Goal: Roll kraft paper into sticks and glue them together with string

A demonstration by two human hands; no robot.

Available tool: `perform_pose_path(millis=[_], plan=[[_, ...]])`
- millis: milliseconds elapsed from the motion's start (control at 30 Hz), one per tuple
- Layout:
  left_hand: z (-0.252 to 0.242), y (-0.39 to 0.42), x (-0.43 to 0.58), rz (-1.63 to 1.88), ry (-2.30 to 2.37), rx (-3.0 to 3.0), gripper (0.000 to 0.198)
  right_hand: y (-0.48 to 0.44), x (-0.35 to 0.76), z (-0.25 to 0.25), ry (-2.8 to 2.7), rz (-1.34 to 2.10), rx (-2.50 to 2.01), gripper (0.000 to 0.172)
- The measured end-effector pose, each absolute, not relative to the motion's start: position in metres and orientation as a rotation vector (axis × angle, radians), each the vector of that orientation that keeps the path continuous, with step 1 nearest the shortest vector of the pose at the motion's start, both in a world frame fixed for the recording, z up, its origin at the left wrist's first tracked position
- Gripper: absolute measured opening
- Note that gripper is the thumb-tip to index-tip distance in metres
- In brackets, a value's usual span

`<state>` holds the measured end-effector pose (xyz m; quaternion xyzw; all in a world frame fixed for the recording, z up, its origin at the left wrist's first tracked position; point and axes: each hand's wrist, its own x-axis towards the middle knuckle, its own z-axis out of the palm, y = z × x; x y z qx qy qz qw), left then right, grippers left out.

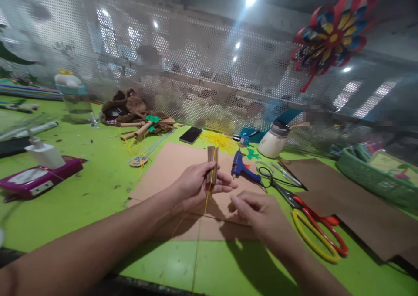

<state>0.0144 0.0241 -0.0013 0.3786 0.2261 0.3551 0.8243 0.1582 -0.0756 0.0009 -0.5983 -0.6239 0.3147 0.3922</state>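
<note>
My left hand (194,180) grips a small bundle of folded brown paper (213,153) between the thumb and fingers, the other fingers stretched out behind it. A yellow string (206,202) runs down the front of the bundle and hangs toward the table's near edge. To the right, my right hand (256,209) is apart from the bundle, its fingers curled in; whether anything is in them is hidden. Below both hands lies a light brown paper sheet (163,167). Beyond the right hand rests a blue glue gun (242,168).
Large scissors (315,230) with red and yellow handles lie right, beside dark brown paper (355,209) and a green basket (369,174). A phone (191,134), yellow shreds (220,141) and a white jar (273,141) stand behind. A purple power strip (42,178) is left.
</note>
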Motion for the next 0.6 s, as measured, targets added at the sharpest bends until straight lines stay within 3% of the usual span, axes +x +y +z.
perform_pose_path(millis=[267,367,600], plan=[[0.006,0.020,0.015,0.828,0.502,0.804,0.022,-0.079,0.102,-0.032,-1.027,1.597,-1.141,0.044],[0.004,0.021,0.013,0.774,0.470,0.817,0.023,-0.081,0.106,-0.036,-0.955,1.597,-1.081,0.038],[-0.004,0.025,0.013,0.722,0.460,0.812,0.018,-0.091,0.133,-0.044,-1.043,1.497,-1.213,0.042]])
